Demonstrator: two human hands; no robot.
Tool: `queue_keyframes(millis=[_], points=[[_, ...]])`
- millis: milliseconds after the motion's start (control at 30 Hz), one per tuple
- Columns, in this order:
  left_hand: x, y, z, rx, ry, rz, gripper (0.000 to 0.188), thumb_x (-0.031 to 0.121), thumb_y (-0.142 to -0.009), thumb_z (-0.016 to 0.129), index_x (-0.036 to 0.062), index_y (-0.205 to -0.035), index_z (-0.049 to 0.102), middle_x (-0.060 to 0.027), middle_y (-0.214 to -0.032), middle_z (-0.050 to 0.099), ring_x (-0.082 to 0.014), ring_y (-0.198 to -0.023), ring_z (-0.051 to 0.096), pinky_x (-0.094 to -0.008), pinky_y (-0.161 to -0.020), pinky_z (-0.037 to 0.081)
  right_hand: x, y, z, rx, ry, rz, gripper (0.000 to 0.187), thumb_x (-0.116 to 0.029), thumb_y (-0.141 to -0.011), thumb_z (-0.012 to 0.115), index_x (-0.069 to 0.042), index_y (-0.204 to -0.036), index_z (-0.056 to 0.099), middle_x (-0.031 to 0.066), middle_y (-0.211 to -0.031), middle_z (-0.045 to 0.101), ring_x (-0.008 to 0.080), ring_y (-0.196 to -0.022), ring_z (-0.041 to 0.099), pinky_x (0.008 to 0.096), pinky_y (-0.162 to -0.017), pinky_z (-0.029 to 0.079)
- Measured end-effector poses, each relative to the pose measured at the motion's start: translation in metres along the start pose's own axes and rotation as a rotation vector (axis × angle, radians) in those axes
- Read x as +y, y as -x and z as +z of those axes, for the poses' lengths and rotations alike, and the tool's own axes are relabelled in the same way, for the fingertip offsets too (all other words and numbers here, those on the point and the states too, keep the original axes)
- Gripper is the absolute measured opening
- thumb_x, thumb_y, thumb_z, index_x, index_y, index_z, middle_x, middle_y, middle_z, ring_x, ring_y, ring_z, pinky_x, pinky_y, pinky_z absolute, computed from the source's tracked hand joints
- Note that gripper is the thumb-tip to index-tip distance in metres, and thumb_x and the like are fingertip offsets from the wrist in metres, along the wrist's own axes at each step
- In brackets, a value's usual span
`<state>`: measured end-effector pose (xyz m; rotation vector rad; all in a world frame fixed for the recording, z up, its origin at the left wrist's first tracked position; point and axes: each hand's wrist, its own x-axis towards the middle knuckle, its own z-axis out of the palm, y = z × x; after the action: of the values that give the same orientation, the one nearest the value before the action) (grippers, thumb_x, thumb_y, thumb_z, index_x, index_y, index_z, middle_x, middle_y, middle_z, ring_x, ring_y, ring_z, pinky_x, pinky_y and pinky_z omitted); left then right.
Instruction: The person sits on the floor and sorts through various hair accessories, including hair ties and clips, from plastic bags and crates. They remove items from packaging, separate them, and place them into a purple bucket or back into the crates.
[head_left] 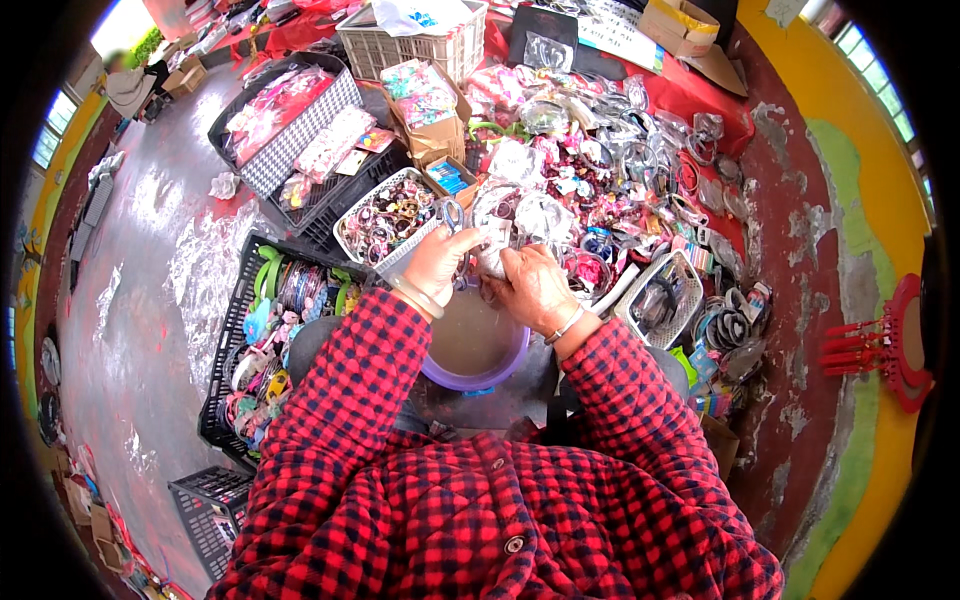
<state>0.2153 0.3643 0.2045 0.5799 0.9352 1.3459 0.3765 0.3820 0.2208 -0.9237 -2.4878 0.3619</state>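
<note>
Holding a clear crinkled plastic packet [492, 243] between them, the 2 hands meet just above a round purple-rimmed basin [478, 352] that sits below the wrists. The packet is thin, glossy and wrinkled, with small pale items inside that are too blurred to make out; it rises from the fingertips away from the person. The left hand [437, 262] is curled narrow, fingers pinched near the packet's left edge, and a pair of scissors [453, 214] with looped metal handles stands up just beyond its fingertips; whether that hand grips them cannot be told. The right hand [533, 285] is closed around the packet's lower right side, knuckles up, a thin bracelet at the wrist. Left of the left hand lies a white woven basket [352, 212] of small colourful rings, and further left a black plastic crate [228, 330] of hairbands. Beyond the right hand spreads a heap of bagged hair accessories [620, 170] on red cloth.
</note>
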Motion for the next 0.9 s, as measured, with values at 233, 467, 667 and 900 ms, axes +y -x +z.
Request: queue_keyframes(millis=[233,467,667,900], points=[[-0.005,-0.006,-0.011,0.028,-0.387,0.144,0.031,0.025,-0.079,0.064,-0.0029,-0.091,0.06,-0.0015,-0.078,0.059,-0.0096,-0.07,0.052,-0.0271,-0.062,0.043,-0.002,0.0,0.003,-0.034,0.002,-0.076,0.021,-0.017,-0.068,0.064,-0.003,-0.074,0.05,0.0141,-0.067,0.058,0.0307,-0.071,0.055,0.0389,-0.073,0.04],[0.019,-0.007,-0.024,-0.179,-0.681,0.276,0.039,0.033,-0.082,0.057,-0.0035,-0.098,0.058,-0.0004,-0.073,0.058,-0.0087,-0.066,0.048,-0.0281,-0.06,0.043,0.006,0.002,0.003,-0.053,0.008,-0.228,0.023,-0.019,-0.066,0.066,-0.005,-0.076,0.05,0.0091,-0.069,0.056,0.0258,-0.074,0.056,0.0394,-0.089,0.038],[0.059,0.011,-0.025,-0.192,-0.67,0.095,0.033,0.034,-0.08,0.058,0.003,-0.091,0.06,0.0022,-0.066,0.055,-0.005,-0.053,0.046,-0.0211,-0.046,0.035,0.016,0.005,-0.004,-0.085,0.091,-0.358,0.029,-0.018,-0.061,0.071,-0.007,-0.079,0.05,0.0056,-0.073,0.056,0.0226,-0.079,0.055,0.0421,-0.095,0.034],[0.04,0.011,-0.009,-0.23,-0.167,-0.159,0.036,0.028,-0.086,0.056,-0.0016,-0.107,0.054,-0.0092,-0.086,0.064,-0.0076,-0.074,0.058,-0.0164,-0.044,0.033,0.009,0.007,-0.005,-0.067,0.068,-0.228,0.026,-0.017,-0.063,0.069,-0.006,-0.078,0.05,0.0082,-0.071,0.056,0.0258,-0.075,0.055,0.0404,-0.089,0.037]])
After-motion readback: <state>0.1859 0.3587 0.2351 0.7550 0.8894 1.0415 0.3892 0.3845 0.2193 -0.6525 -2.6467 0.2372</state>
